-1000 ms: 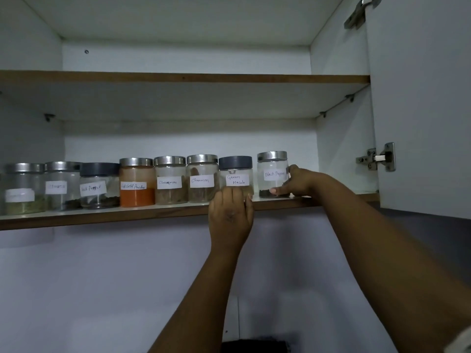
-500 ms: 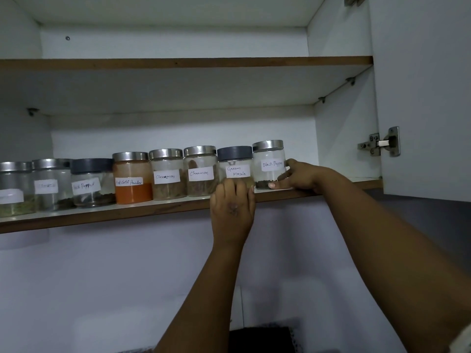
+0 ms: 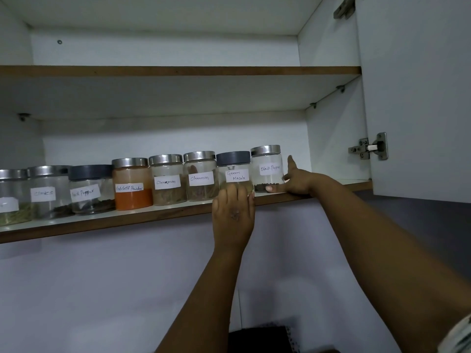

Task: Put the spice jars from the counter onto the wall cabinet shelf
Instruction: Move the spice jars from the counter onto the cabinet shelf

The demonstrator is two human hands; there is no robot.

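Loosened right hand [image 3: 295, 183], fingers now spread off steel-lidded glass black pepper jar [image 3: 267, 168]; left hand [image 3: 233, 215] flat against dark-lidded garam masala jar [image 3: 234, 171]; placement seemingly finished

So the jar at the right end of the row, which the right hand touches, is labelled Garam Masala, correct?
Not quite. The head view shows the jar at the right end, touched by the right hand, labelled Black Pepper. The Garam Masala jar stands just left of it, behind the left hand.
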